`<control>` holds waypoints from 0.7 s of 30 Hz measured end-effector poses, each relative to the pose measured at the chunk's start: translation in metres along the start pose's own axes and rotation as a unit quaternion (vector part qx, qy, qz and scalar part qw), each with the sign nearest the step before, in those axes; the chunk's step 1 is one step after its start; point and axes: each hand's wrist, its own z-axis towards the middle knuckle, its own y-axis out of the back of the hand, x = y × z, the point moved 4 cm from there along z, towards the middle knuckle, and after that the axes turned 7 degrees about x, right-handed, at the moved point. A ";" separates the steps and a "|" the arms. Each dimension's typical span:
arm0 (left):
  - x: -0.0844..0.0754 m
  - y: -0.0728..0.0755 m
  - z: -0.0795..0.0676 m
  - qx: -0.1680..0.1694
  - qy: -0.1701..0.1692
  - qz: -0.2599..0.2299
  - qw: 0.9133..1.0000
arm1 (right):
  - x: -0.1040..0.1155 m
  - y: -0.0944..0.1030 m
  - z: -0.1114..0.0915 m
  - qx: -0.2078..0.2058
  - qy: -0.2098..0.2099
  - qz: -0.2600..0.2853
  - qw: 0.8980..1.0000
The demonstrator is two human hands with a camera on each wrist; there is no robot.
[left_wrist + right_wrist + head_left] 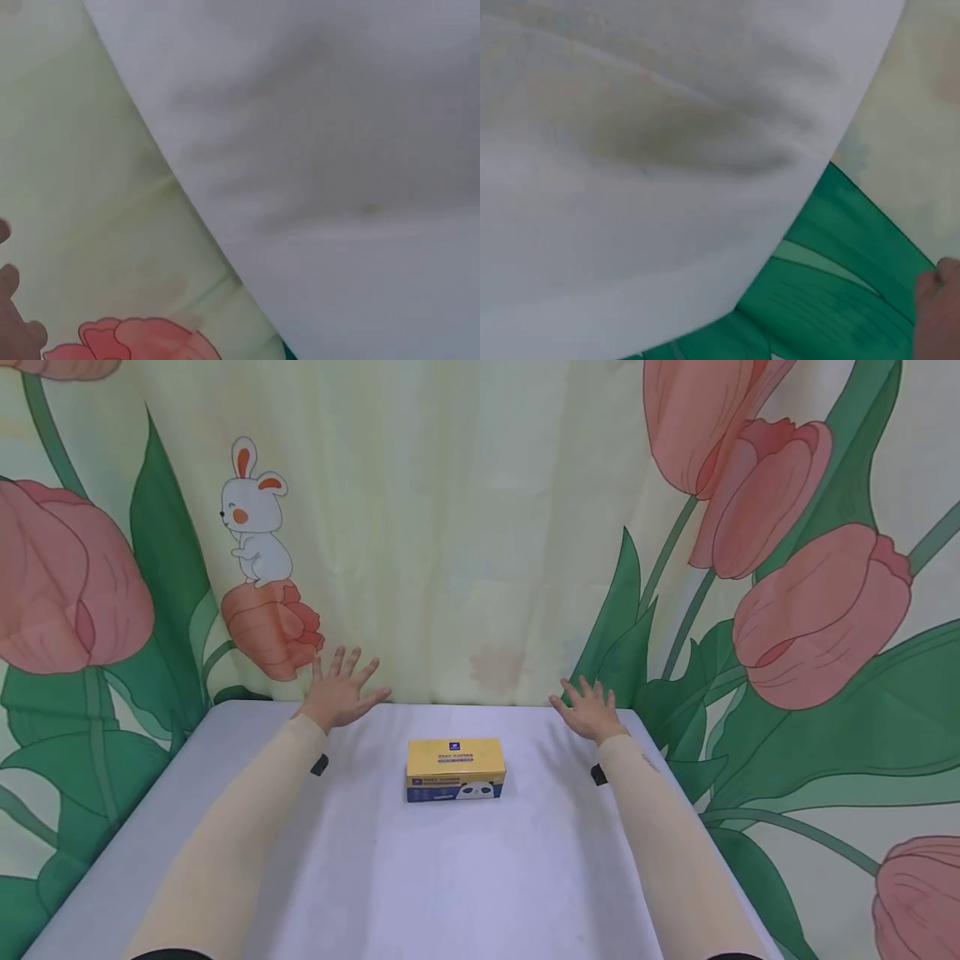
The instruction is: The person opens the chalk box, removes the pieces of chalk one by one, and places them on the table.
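A yellow and dark blue cardboard box (456,758) with a panda face printed on its front stands on the white table (465,877). Beyond it to the left, my left hand (339,692) is held up over the table's far edge, fingers spread and holding nothing. My right hand (589,710) is raised likewise at the far right corner, its fingers apart. Both hands are well away from the box. Only some fingertips (10,281) of the left hand show in the left wrist view, and part of the right hand (939,307) in the right wrist view.
Behind the table hangs a pale curtain (465,543) printed with pink tulips, green leaves and a white rabbit. Small black devices sit at the left wrist (320,765) and the right wrist (598,775). Shadows of the arms fall on the tabletop.
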 end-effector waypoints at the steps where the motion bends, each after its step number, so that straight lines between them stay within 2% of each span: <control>1: -0.002 -0.003 0.000 0.002 -0.004 0.000 1.000 | 0.002 -0.004 0.001 -0.002 0.015 0.010 1.000; 3: -0.006 -0.010 0.000 0.002 -0.017 -0.002 1.000 | 0.006 -0.013 0.002 -0.010 0.052 0.030 0.998; 7: -0.017 -0.030 -0.005 0.004 -0.051 -0.033 0.998 | 0.022 -0.031 0.001 -0.017 0.096 0.052 0.994; 11: -0.034 -0.052 -0.017 0.036 -0.072 -0.101 0.992 | 0.049 -0.046 -0.004 -0.017 0.148 0.028 0.988; 14: -0.051 -0.062 -0.024 0.041 -0.085 -0.151 0.984 | 0.069 -0.057 -0.010 -0.023 0.188 0.017 0.982; 18: -0.074 -0.063 -0.034 0.020 -0.112 -0.211 0.971 | 0.083 -0.070 -0.018 -0.029 0.202 0.055 0.977; 21: -0.085 -0.066 -0.042 0.022 -0.124 -0.235 0.964 | 0.086 -0.076 -0.024 -0.023 0.192 0.090 0.977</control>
